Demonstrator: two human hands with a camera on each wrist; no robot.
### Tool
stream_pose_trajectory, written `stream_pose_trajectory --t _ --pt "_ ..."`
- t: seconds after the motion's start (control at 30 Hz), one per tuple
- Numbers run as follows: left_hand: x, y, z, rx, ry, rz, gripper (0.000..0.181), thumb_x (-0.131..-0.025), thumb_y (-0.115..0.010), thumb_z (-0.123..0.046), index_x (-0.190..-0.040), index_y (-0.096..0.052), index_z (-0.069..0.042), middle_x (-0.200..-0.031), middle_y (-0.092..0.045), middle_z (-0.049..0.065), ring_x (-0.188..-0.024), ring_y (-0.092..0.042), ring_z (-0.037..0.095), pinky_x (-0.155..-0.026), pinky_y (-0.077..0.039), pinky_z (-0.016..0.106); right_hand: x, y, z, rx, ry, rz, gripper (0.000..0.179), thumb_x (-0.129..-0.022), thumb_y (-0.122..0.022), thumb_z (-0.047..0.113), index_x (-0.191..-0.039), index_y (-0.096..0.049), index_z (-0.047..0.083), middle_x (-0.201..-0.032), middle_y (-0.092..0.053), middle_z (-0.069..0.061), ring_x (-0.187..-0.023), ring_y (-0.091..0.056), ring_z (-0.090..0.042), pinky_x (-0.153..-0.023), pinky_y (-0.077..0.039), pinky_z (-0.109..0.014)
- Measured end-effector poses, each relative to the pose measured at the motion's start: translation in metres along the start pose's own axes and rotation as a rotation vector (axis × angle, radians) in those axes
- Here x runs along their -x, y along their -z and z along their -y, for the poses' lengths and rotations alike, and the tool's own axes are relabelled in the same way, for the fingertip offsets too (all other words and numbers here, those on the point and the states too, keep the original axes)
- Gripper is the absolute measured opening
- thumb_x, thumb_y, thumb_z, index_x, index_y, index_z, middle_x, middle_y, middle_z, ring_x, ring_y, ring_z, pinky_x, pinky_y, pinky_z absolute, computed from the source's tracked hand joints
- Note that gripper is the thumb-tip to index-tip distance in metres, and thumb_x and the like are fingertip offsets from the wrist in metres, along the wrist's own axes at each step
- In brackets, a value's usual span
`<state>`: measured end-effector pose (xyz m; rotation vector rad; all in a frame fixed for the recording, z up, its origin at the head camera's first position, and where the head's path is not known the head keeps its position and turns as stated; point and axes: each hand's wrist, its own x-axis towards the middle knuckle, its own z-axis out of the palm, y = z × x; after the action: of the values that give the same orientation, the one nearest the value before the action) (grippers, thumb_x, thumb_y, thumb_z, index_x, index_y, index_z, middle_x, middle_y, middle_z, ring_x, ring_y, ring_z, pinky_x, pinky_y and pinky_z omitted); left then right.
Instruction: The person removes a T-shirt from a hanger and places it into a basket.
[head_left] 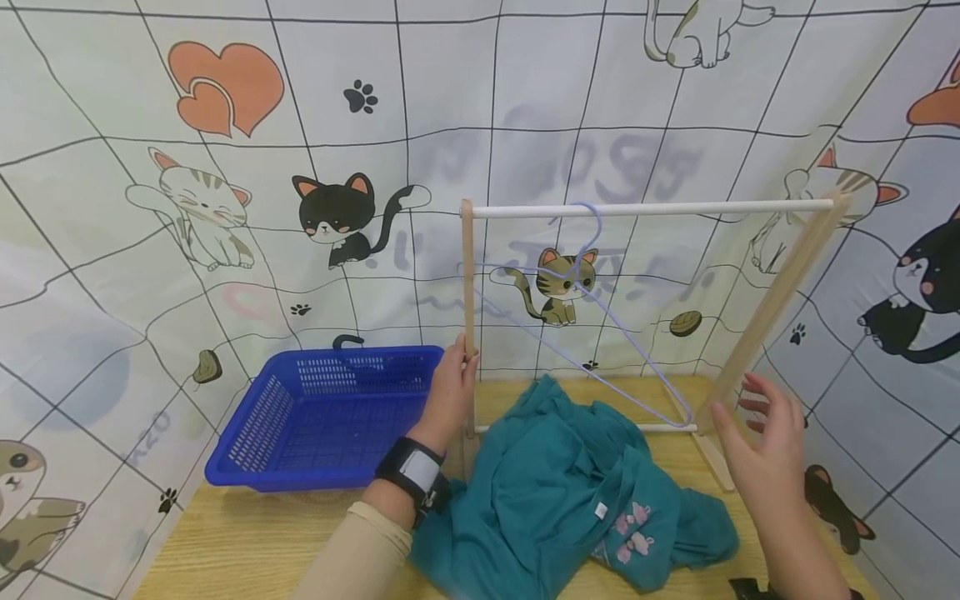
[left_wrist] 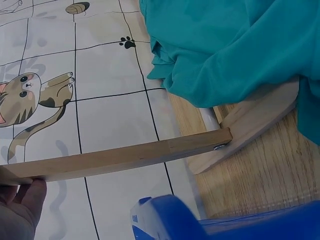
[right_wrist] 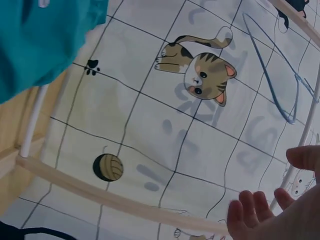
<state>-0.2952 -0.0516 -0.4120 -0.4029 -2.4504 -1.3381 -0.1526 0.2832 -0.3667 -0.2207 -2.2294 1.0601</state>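
Note:
My left hand (head_left: 448,387) grips the left wooden post of a small clothes rack (head_left: 652,209); in the left wrist view its fingers (left_wrist: 34,197) pinch that post. My right hand (head_left: 772,442) is beside the right post, fingers apart and relaxed, holding nothing; the right wrist view shows the same hand (right_wrist: 280,210) near the post. From the rack's white top bar hangs a lilac wire hanger (head_left: 630,333) with nothing on it. A teal garment (head_left: 540,483) with pink bow prints and a small white label lies crumpled on the table, over part of the rack's base.
A blue plastic basket (head_left: 322,479) stands left of the rack, with a dark hook-shaped piece (head_left: 347,340) at its back rim. The wooden table (head_left: 225,533) meets a cat-print cloth (head_left: 420,100) behind and at the right side.

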Motion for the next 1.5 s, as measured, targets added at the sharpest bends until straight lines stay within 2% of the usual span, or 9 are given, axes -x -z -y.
stream_pose_trajectory --t 0.07,0.17,0.3,0.4,0.8,0.97,1.13,1.27,1.5 --pt "0.0 0.0 0.001 -0.005 -0.006 -0.003 0.027 -0.102 -0.041 -0.02 -0.127 -0.046 -0.01 -0.112 -0.056 0.007 -0.112 -0.055 0.021 -0.087 -0.053 0.033 0.005 0.003 -0.009 0.031 0.011 0.083 0.06 -0.091 -0.062 0.015 -0.143 -0.033 0.005 -0.134 -0.037 -0.016 -0.098 -0.042 0.007 -0.074 -0.036 -0.003" --pt "-0.001 -0.001 0.002 -0.015 -0.012 -0.006 0.026 -0.102 -0.04 -0.021 -0.125 -0.046 -0.01 -0.111 -0.056 0.006 -0.111 -0.056 0.02 -0.087 -0.054 0.032 0.014 0.006 -0.026 0.05 0.033 0.293 0.073 -0.092 -0.062 0.015 -0.147 -0.017 -0.002 -0.138 -0.028 -0.03 -0.105 -0.055 -0.023 -0.066 -0.046 -0.009" --pt "-0.001 -0.001 0.002 -0.021 -0.021 -0.01 0.021 -0.102 -0.04 -0.021 -0.12 -0.047 -0.01 -0.109 -0.056 0.006 -0.108 -0.056 0.02 -0.084 -0.054 0.031 0.028 0.006 -0.047 0.065 -0.02 0.549 0.085 -0.094 -0.06 0.021 -0.147 0.0 -0.007 -0.141 -0.012 -0.042 -0.111 -0.04 -0.062 -0.079 -0.054 -0.048" --pt "-0.001 0.0 0.0 -0.017 -0.013 -0.004 0.024 -0.102 -0.041 -0.02 -0.122 -0.047 -0.01 -0.11 -0.056 0.006 -0.108 -0.056 0.019 -0.084 -0.054 0.032 0.035 0.004 -0.058 0.105 -0.08 0.654 0.087 -0.096 -0.057 0.029 -0.148 0.003 -0.006 -0.142 -0.008 -0.044 -0.116 -0.034 -0.064 -0.089 -0.041 -0.066" --pt "0.008 0.003 -0.012 0.065 0.1 -0.013 0.055 -0.101 -0.045 -0.017 -0.15 -0.021 -0.01 -0.138 -0.046 0.015 -0.125 -0.048 0.025 -0.096 -0.049 0.036 0.043 -0.004 -0.078 0.121 -0.237 0.846 0.086 -0.096 -0.053 0.038 -0.148 0.001 -0.005 -0.145 -0.005 -0.041 -0.123 -0.025 -0.064 -0.095 -0.038 -0.065" --pt "0.024 0.001 -0.021 0.096 0.063 -0.177 0.069 -0.094 -0.054 -0.011 -0.151 -0.015 -0.014 -0.152 -0.022 0.014 -0.13 -0.039 0.028 -0.099 -0.046 0.043 0.043 -0.005 -0.081 0.126 -0.239 0.862 0.085 -0.097 -0.052 0.037 -0.148 0.001 -0.006 -0.144 -0.005 -0.041 -0.123 -0.025 -0.065 -0.094 -0.04 -0.064" --pt "0.048 0.001 -0.025 0.117 -0.025 -0.318 0.061 -0.087 -0.059 -0.002 -0.139 -0.03 -0.01 -0.141 -0.028 0.009 -0.12 -0.042 0.027 -0.088 -0.05 0.04 0.042 -0.006 -0.082 0.125 -0.251 0.879 0.085 -0.097 -0.052 0.036 -0.147 0.001 -0.007 -0.144 -0.005 -0.041 -0.122 -0.026 -0.065 -0.091 -0.044 -0.061" --pt "0.073 0.006 -0.029 0.006 -0.014 -0.174 0.056 -0.088 -0.059 -0.006 -0.138 -0.033 -0.007 -0.134 -0.036 0.011 -0.118 -0.043 0.023 -0.091 -0.048 0.04 0.042 -0.008 -0.083 0.132 -0.248 0.885 0.084 -0.097 -0.052 0.036 -0.147 0.0 -0.008 -0.144 -0.005 -0.041 -0.121 -0.028 -0.065 -0.09 -0.045 -0.059" --pt "0.123 0.004 -0.015 -0.247 0.064 0.249 0.06 -0.09 -0.063 -0.024 -0.14 -0.036 -0.003 -0.133 -0.042 0.021 -0.124 -0.041 0.038 -0.098 -0.043 0.052 0.041 -0.016 -0.089 0.128 -0.285 0.9 0.086 -0.096 -0.053 0.037 -0.146 -0.002 -0.01 -0.144 -0.005 -0.042 -0.125 -0.02 -0.063 -0.097 -0.036 -0.065"
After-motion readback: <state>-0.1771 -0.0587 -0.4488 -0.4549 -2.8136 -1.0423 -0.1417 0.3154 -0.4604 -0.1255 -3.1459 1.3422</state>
